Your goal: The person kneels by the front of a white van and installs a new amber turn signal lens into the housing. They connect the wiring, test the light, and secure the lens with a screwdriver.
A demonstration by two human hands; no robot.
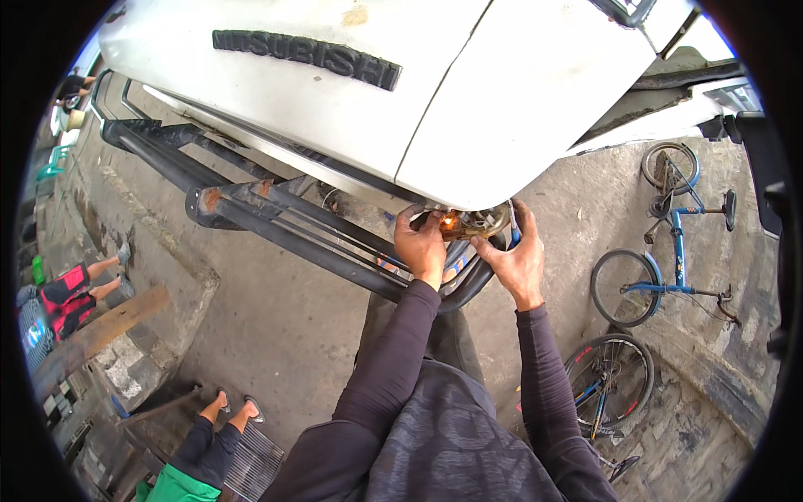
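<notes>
The truck's front (519, 92) is white with brownish smudges and a black badge (306, 58). The bumper bar (318, 256) is black, its bracket (211, 201) patched rusty brown. The lamp (449, 222) is amber with a bright orange glow. The sleeves (386, 356) are dark purplish-brown; the shirt (456, 443) is dark grey, faintly mottled. One bicycle's frame (678, 247) is blue, its saddle (731, 209) black. The ground (276, 335) is grey-brown.

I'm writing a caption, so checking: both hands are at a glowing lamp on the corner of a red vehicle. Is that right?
Not quite: the head view shows the vehicle is white, not red. The left hand and right hand are indeed at the glowing lamp on its corner.
</notes>
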